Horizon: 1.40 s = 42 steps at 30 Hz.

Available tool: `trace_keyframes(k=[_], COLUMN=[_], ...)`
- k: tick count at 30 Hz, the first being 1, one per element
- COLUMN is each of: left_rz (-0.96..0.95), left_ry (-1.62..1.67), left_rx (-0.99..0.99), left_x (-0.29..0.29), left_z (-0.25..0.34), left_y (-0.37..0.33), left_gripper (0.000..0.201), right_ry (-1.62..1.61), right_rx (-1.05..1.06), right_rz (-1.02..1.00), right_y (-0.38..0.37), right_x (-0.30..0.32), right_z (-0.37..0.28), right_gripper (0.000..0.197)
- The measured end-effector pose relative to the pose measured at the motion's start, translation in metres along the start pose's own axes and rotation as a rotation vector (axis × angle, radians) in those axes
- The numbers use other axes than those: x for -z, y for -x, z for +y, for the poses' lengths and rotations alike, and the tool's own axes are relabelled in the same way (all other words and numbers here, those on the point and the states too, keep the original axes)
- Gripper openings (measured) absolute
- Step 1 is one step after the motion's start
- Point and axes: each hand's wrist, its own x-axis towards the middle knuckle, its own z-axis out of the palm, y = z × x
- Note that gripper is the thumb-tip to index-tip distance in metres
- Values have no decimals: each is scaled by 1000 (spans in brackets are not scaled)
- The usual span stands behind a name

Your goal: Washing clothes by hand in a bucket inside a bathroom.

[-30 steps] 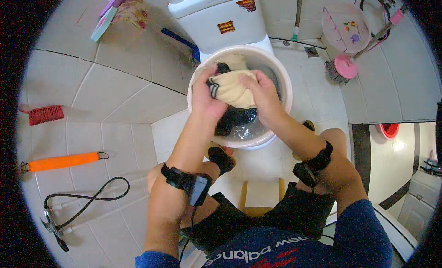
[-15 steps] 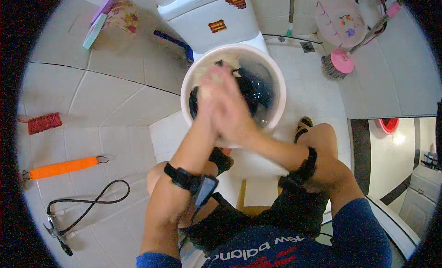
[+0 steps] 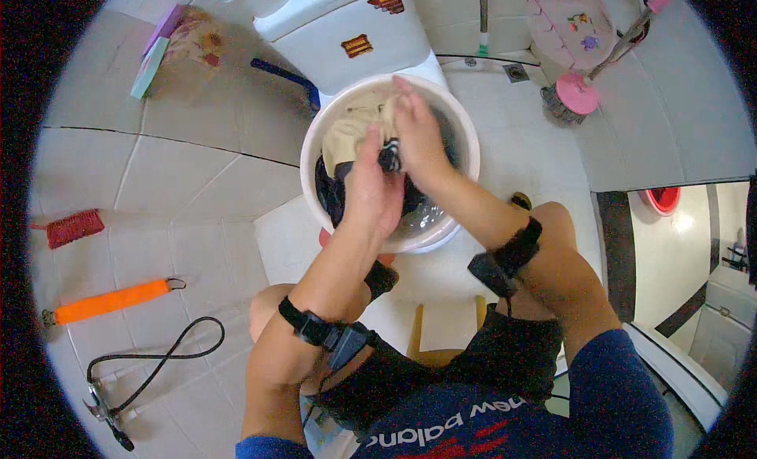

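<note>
Left hand [image 3: 372, 192] is gripping the beige cloth [image 3: 345, 142] beside its black-and-white striped band, thumb resting along the fabric, fingers mostly hidden from me. Right hand [image 3: 419, 136] is pressing against the cloth's other side, fingers stretched long and blurring, so I can't tell whether it is gripping. Both are working inside the pale round basin [image 3: 470, 147], where dark fabric [image 3: 328, 189] is lying in water below. Behind it, a white toilet [image 3: 331, 53] is standing.

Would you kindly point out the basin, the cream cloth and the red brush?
Basin [image 3: 307, 163], head view: left part of its rim.
Cream cloth [image 3: 345, 139], head view: its left folds.
Red brush [image 3: 76, 229], head view: middle of its bristles.
</note>
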Motion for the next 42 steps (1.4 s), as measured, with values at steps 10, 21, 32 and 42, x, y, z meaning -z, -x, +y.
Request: trace_keyframes(k=[10, 21, 32, 42], left_rz=[46, 77, 140, 101], left_ry=[-16, -110, -110, -123], left_rx=[-4, -6, 105, 49], left_x=[5, 12, 14, 13], left_z=[-12, -4, 6, 10], left_y=[9, 4, 3, 2], left_gripper=[48, 48, 46, 52], right_ry=[-225, -73, 28, 33], right_rx=[-82, -90, -79, 51], right_rz=[-18, -13, -109, -139], right_y=[6, 15, 35, 55], right_x=[0, -10, -13, -15], right_z=[-2, 11, -14, -6], right_gripper=[46, 48, 51, 54])
